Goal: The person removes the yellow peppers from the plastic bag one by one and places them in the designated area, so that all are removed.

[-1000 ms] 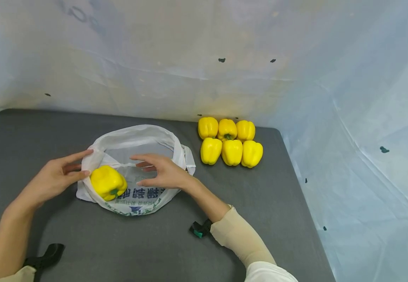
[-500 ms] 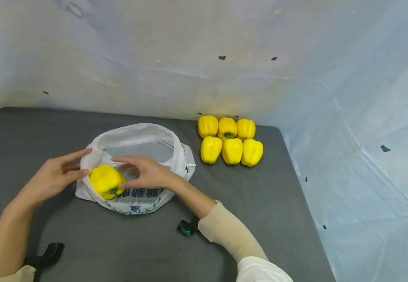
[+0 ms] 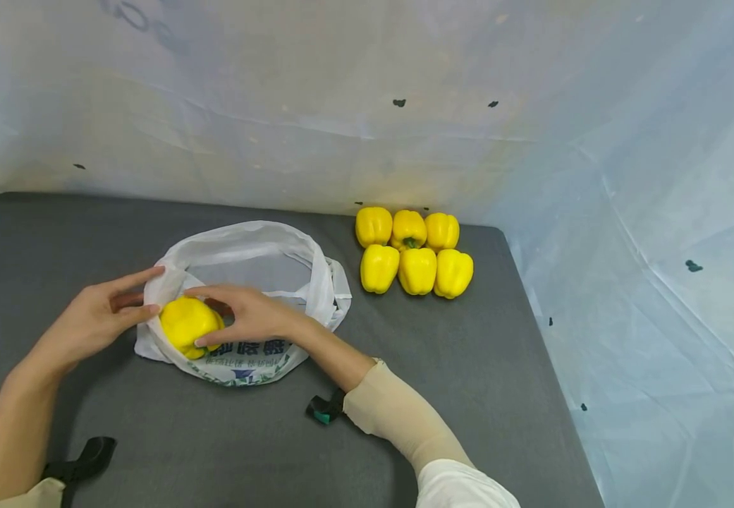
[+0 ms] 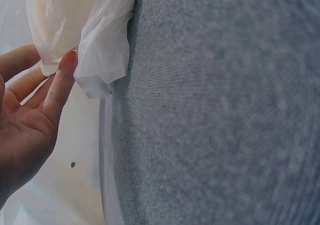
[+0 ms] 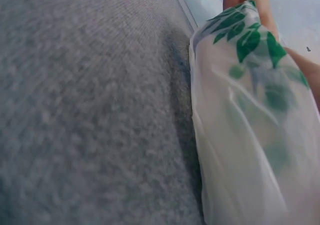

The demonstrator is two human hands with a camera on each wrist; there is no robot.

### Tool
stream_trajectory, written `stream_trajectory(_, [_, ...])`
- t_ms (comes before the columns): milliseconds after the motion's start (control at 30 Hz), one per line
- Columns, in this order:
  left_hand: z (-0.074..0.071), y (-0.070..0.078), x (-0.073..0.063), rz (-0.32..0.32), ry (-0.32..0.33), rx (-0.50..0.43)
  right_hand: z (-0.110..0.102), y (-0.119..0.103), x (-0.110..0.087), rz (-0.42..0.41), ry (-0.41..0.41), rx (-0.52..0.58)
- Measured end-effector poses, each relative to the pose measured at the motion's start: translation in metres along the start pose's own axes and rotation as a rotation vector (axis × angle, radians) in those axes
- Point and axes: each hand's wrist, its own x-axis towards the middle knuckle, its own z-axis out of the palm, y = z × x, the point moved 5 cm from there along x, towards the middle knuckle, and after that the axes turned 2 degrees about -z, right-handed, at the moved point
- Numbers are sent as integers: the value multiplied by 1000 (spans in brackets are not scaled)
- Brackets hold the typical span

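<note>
A white plastic bag [image 3: 325,289] with printed lettering and green leaves lies with its mouth spread wide in the head view. My left hand [image 3: 103,314] pinches the bag's left rim between thumb and fingers; the left wrist view shows the bag's thin film [image 4: 105,45] at those fingertips. Inside the mouth, against the left side, sits a yellow bell pepper [image 3: 185,324]. My right hand [image 3: 249,314] reaches in from the right and grips this pepper, fingers over its top and thumb at its near side. In the right wrist view the bag's leaf-printed side [image 5: 240,125] hides the pepper.
Several more yellow bell peppers [image 3: 417,271] stand in two rows at the table's back right corner. Pale plastic sheeting [image 3: 316,92] hangs behind and to the right of the dark grey table [image 3: 443,395]. Black wrist straps [image 3: 90,458] stick out under the forearms.
My right hand has moved left into the bag, from apart from the pepper to gripping it. My left hand keeps its hold on the rim; the peppers at the back have stayed put.
</note>
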Motion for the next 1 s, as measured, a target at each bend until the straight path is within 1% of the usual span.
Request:
stream_trajectory(167, [0,0,0,-3,-1,-6,2,0,3,15,-21,-31])
stream_trajectory(300, [1,0,0,1,2,-4,2,1,2,28,-19,-21])
stream_trajectory(500, [1,-2,0,2,-4,1,-1,1,-4,16,14,3])
stream_trajectory(700, [0,-2,3,4,-1,3,-10,1,-12,-3,51,32])
stream_trajectory(833, [0,-2,2,3,-4,0,-13,1,-18,-9,67,50])
stream_trajectory(1000, [2,-3,1,-5,-6,-8,-19,5,-28,-11,95,103])
